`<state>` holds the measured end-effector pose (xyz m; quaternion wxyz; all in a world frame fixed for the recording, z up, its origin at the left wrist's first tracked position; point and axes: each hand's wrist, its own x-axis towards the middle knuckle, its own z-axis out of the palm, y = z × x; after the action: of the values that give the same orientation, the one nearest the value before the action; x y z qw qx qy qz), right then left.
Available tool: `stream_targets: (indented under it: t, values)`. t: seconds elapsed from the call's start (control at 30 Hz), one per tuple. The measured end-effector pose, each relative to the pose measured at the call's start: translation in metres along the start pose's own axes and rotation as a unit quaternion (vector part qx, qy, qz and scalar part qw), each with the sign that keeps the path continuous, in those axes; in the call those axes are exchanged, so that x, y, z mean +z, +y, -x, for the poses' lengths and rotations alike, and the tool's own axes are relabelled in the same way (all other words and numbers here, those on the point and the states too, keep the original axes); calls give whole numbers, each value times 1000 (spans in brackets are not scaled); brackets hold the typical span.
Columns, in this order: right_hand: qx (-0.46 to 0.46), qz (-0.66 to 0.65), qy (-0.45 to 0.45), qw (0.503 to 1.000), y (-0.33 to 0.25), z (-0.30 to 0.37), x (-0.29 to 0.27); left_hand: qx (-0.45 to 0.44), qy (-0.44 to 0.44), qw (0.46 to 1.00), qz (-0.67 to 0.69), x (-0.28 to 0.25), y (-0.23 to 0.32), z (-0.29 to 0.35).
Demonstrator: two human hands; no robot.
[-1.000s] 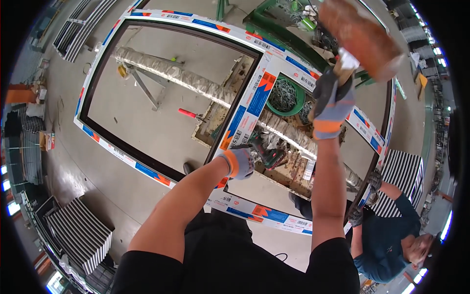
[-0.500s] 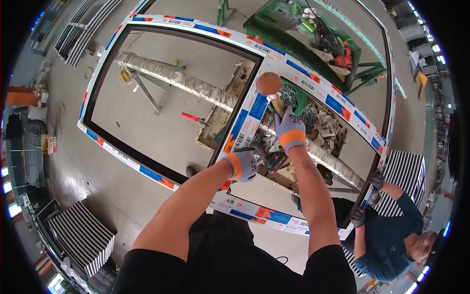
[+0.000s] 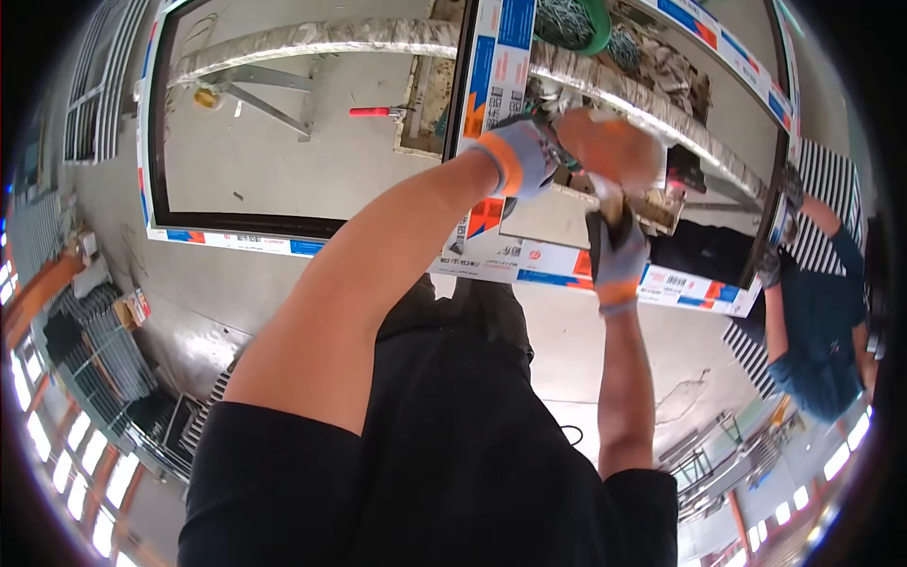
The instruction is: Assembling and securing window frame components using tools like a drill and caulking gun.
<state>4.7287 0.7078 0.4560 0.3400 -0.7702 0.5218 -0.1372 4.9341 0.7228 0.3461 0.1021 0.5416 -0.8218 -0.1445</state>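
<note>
My right hand [image 3: 621, 260], in a grey and orange glove, is closed round the handle of a mallet [image 3: 609, 151]. Its rounded brown head is blurred and lies above the hand, over the frame's right opening. My left hand [image 3: 531, 159], gloved alike, lies at the right edge of the middle bar of a large window frame [image 3: 487, 104]. Its fingers look curled, but what they grip is hidden. Close beside them a dark and red power drill [image 3: 565, 151] shows only in part behind the mallet head.
A green bowl of screws [image 3: 595, 26] and a wrapped support beam [image 3: 321, 38] sit below the frame level. A red-handled tool [image 3: 373, 111] lies in the left opening. At right, a co-worker [image 3: 817, 302] has gloved hands on the frame's side. Striped profiles [image 3: 827, 180] are stacked behind.
The mallet has swung down toward me and right, from beside the green bowl to the lower part of the right opening. My left hand stays by the middle bar. The view has tilted toward my body.
</note>
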Motion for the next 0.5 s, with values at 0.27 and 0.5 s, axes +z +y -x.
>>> stream_targets:
  t: [0.27, 0.5]
  values:
    - [33, 64, -28, 997, 6, 179, 55, 5, -90, 996, -16, -7, 8, -4]
    - [30, 116, -1, 993, -3, 205, 71, 13, -117, 992, -33, -26, 18, -3]
